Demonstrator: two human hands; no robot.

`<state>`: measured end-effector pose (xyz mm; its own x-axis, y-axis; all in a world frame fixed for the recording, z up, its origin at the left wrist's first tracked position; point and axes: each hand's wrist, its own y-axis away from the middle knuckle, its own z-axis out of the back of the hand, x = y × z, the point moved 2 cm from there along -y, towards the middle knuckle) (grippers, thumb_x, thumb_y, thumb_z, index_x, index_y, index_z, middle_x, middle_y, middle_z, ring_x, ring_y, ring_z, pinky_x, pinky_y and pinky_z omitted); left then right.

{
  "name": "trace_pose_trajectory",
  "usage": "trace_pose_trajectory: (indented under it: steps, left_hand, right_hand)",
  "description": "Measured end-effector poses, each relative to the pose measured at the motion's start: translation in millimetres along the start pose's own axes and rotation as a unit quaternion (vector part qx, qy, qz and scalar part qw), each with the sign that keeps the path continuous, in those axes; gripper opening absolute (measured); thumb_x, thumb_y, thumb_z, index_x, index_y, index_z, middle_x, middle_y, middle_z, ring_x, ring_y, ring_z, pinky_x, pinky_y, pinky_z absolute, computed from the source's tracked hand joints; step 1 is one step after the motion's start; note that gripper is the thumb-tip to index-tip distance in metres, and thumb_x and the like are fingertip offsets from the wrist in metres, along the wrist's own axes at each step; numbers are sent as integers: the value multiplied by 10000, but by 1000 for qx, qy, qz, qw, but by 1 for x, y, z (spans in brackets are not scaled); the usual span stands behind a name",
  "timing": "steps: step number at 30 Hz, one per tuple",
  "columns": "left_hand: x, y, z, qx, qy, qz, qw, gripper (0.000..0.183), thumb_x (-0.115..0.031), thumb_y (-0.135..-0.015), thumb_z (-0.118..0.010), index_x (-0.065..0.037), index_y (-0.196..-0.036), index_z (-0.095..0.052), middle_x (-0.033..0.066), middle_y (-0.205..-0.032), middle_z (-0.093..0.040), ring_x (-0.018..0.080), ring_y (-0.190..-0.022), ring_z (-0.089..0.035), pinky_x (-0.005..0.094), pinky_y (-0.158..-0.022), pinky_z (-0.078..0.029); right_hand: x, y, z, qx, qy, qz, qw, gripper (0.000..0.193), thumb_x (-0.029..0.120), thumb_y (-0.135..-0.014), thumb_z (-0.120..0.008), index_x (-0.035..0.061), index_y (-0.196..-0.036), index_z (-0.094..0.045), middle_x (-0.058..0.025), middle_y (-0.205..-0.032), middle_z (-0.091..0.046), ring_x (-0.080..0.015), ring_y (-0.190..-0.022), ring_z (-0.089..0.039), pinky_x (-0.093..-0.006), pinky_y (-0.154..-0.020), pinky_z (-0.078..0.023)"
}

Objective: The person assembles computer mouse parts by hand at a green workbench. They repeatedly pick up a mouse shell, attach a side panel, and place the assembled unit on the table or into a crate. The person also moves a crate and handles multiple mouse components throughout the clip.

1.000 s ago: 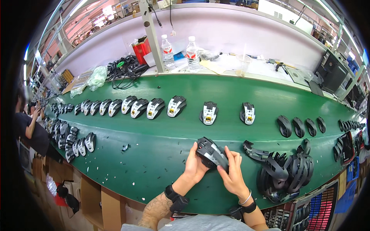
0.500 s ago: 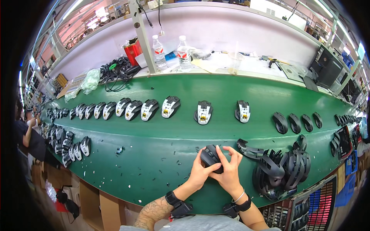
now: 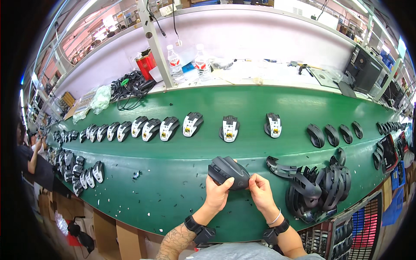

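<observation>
a: so what's the setting?
b: a long green table [image 3: 173, 190] curving through a factory hall, with a pale shelf behind it on the far side carrying two water bottles [image 3: 174, 60], a red bag [image 3: 146, 64] and a tangle of black cables [image 3: 130, 84].

a: and the hands?
b: both come up from the near edge. the left hand [image 3: 216, 193] and the right hand [image 3: 261, 191] hold one black mouse shell [image 3: 228, 172] between them, lifted just above the table, near its front edge. the fingers of the left are curled around the shell's near left end, thumb on top. the fingers of the right pinch its right end. both are closed on it.

a: what else lies about?
b: a row of half-built mice [image 3: 149, 128] with white undersides runs along the middle of the table, from the far left to just right of centre. further right sit finished black mice [image 3: 331, 135]. a heap of black shell parts [image 3: 318, 186] lies just right of the right hand. another cluster of mice [image 3: 80, 171] sits at the near left, and another person [image 3: 32, 156] stands past it.
</observation>
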<state>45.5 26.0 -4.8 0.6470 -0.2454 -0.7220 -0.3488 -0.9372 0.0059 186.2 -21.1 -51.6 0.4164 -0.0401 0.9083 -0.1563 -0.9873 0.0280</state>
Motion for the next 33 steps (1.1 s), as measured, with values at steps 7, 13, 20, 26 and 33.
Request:
trace_pose_trajectory:
  steps: [7,13,20,26,33]
  left_hand:
    - [5,2,2,-19,14,23,999,470,21,-782,-655,2,-1218,-479,108,-1232,-545,183,-1069,-572,334,-937,-466]
    - [-7,-1,10,-51,56,90,993,365,-269,-893,-567,-30,-1167,-535,69,-1123,-601,186,-1043,-579,361,-936,-450]
    - [-6,-5,17,-133,-62,88,985,402,-436,-946,-457,-81,-1099,-569,42,-1069,-624,165,-1020,-578,365,-899,-451]
    - [-10,-4,12,-138,-60,124,981,410,-410,-958,-416,-60,-1043,-612,43,-962,-659,159,-895,-638,337,-764,-520]
    - [-12,-8,19,-115,-139,161,970,504,-469,-943,-406,-21,-1098,-579,116,-1026,-646,234,-928,-643,404,-819,-519]
  right_hand:
    - [1,2,1,-15,54,3,998,281,271,-954,-559,68,-762,-531,20,-766,-565,-60,-710,-500,-218,-674,-407]
    - [10,2,-6,-18,21,-22,999,238,231,-978,-516,48,-828,-539,13,-795,-586,-60,-720,-534,-212,-685,-438]
    - [3,1,-1,-35,13,-28,999,268,239,-1002,-458,17,-908,-577,-12,-832,-620,-73,-740,-566,-227,-679,-466]
    - [11,2,-2,-38,0,-36,999,327,247,-1014,-414,-27,-1035,-592,-59,-921,-647,-108,-777,-606,-264,-717,-506]
    - [6,1,7,-25,-32,-78,996,332,282,-1012,-411,6,-1015,-596,-55,-929,-647,-127,-825,-614,-282,-759,-498]
